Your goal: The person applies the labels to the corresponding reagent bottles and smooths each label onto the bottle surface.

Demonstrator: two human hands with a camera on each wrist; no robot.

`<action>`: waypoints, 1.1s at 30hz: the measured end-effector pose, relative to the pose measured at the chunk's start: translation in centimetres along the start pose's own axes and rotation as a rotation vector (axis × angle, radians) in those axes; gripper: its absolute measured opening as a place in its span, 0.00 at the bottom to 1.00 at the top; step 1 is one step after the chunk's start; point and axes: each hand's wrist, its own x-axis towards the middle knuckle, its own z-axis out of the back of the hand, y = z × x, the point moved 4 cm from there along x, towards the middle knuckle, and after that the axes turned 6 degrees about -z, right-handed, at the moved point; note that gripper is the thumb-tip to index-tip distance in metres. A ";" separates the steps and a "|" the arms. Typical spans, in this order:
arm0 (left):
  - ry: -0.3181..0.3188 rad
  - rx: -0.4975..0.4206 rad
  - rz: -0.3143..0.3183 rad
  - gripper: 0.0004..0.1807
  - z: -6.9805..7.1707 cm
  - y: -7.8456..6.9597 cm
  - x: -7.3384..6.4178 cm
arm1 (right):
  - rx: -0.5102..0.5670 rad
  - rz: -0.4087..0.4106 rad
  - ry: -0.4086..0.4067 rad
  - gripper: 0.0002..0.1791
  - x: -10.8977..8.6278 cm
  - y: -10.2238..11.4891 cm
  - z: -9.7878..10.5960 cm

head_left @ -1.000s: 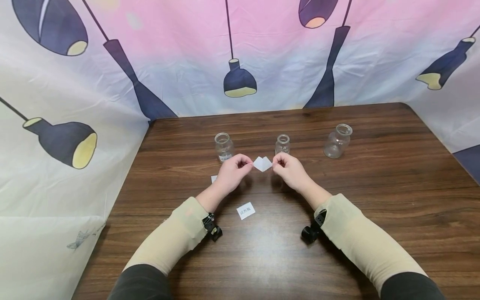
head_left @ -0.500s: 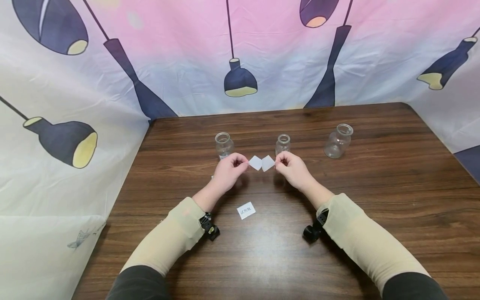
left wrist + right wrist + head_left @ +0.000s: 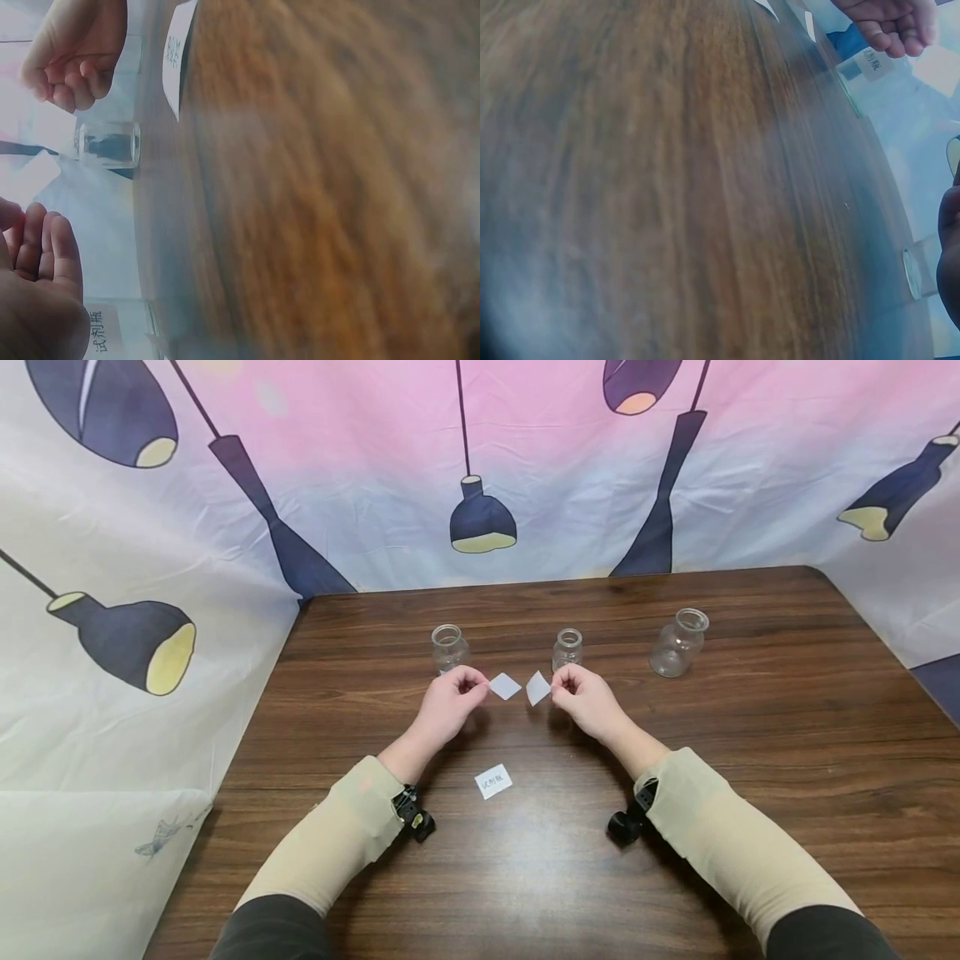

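Near the middle of the table in the head view, my left hand (image 3: 447,697) pinches a small white paper square (image 3: 505,686) by its corner, between thumb and fingertip. Facing it, my right hand (image 3: 588,697) pinches a second white paper piece (image 3: 537,688), slightly curved and tilted. A narrow gap separates the two pieces, both held above the table. On the wood below lies a white label (image 3: 492,782) with handwritten characters. Behind my left hand stands a glass jar (image 3: 450,647); its label (image 3: 105,330) with similar characters shows in the left wrist view.
A smaller glass jar (image 3: 567,648) stands just behind my right hand. Farther right is a wider glass jar (image 3: 678,643), open at the top. The brown wooden table (image 3: 787,735) ends at a printed cloth backdrop (image 3: 375,510).
The two white pieces, joined in a V shape one second ago, have come apart. My left hand has drifted left and now hides the card on the table beside it; my right hand moved slightly right.
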 end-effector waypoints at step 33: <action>-0.103 -0.066 -0.037 0.04 2.6 -4.0 -1.7 | -0.075 0.087 0.262 0.05 -0.4 1.8 -5.6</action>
